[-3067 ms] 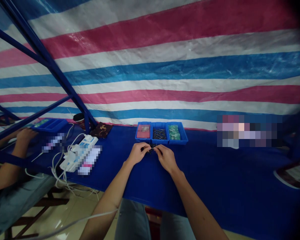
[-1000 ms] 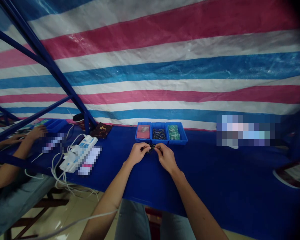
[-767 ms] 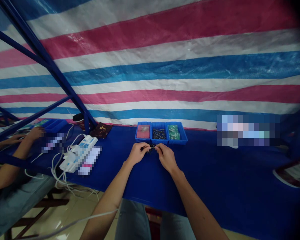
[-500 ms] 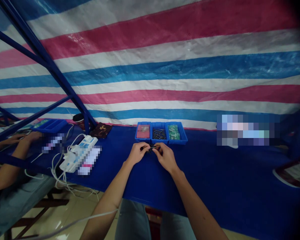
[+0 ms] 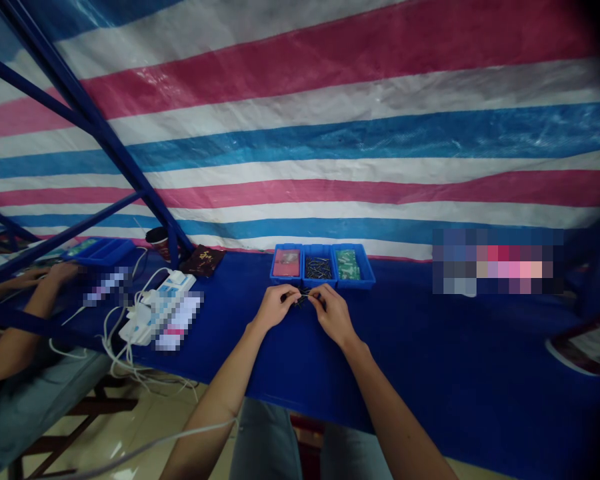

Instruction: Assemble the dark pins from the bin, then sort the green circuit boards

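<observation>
From the head camera, had the left hand (image 5: 275, 308) stretched forward, with thumb and fingers narrowed to a pinch on a dark piece (image 5: 301, 300). Had the right hand (image 5: 333, 313) just beside the left, turned towards it and likewise narrowed at the fingertips, close by the right side of the piece; could not tell whether gripping it or merely touching. Found the piece between both sets of fingertips, partly hidden and too small to make out.

Saw the table (image 5: 430, 347) beneath both hands and, just beyond the fingertips, a tray (image 5: 353, 285) with three compartments. Counted, from left to right, a red pack (image 5: 287, 263) beyond the left hand, thin dark parts (image 5: 319, 268) straight past the piece, and green boards (image 5: 349, 263) beyond the right hand.

Well left of the left hand, noted a power strip (image 5: 179, 287) with cables (image 5: 111, 340) and, farther from the body, a packet (image 5: 203, 260) near a cup (image 5: 160, 247). Farther left still, past the frame (image 5: 100, 127), glimpsed a co-worker's hands (image 5: 60, 273) near another tray (image 5: 113, 252). Well right of the right hand, saw part of a tub (image 5: 587, 343). Beyond everything, faced a striped sheet (image 5: 360, 147).
</observation>
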`<state>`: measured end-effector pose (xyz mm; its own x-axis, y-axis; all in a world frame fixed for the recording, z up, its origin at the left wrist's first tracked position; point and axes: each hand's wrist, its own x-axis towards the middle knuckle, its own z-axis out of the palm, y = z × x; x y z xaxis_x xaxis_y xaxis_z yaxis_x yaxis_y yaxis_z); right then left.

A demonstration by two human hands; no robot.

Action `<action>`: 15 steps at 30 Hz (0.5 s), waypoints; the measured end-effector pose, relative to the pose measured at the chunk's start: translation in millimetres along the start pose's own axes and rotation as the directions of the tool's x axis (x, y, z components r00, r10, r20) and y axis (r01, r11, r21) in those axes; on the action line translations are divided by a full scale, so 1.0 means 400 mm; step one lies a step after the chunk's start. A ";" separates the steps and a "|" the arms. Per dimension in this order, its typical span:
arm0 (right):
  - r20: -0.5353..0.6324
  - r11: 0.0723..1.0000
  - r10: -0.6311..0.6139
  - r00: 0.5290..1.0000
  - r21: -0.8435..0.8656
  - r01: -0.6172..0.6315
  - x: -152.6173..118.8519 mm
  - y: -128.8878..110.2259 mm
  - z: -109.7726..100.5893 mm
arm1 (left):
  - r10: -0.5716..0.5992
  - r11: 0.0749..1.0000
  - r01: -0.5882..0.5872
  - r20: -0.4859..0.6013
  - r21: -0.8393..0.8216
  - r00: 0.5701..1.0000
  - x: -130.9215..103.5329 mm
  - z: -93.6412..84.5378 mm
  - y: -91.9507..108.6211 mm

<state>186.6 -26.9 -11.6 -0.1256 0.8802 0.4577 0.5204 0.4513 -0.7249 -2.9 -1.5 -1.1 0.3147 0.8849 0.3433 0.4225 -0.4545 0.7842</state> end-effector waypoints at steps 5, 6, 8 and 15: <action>-0.011 1.000 0.006 1.000 -0.016 -0.006 0.000 0.004 0.000 | 0.010 1.000 -0.010 0.003 -0.002 1.000 -0.001 0.000 0.004; -0.013 1.000 0.008 1.000 -0.022 -0.008 0.000 0.006 0.000 | 0.010 1.000 -0.010 0.002 0.000 1.000 -0.001 0.000 0.004; -0.014 0.999 0.008 1.000 -0.035 -0.009 -0.001 0.008 0.001 | 0.011 1.000 -0.011 -0.002 0.002 1.000 -0.001 0.001 0.003; -0.042 0.992 0.049 0.998 -0.117 -0.053 0.000 0.006 0.001 | 0.019 1.000 -0.019 -0.006 0.005 1.000 0.001 0.001 0.000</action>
<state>187.5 -25.7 -13.3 -0.0647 0.8941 0.4432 0.6216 0.3835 -0.6830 -2.4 -1.4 -1.0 0.3172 0.8769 0.3612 0.4205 -0.4714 0.7752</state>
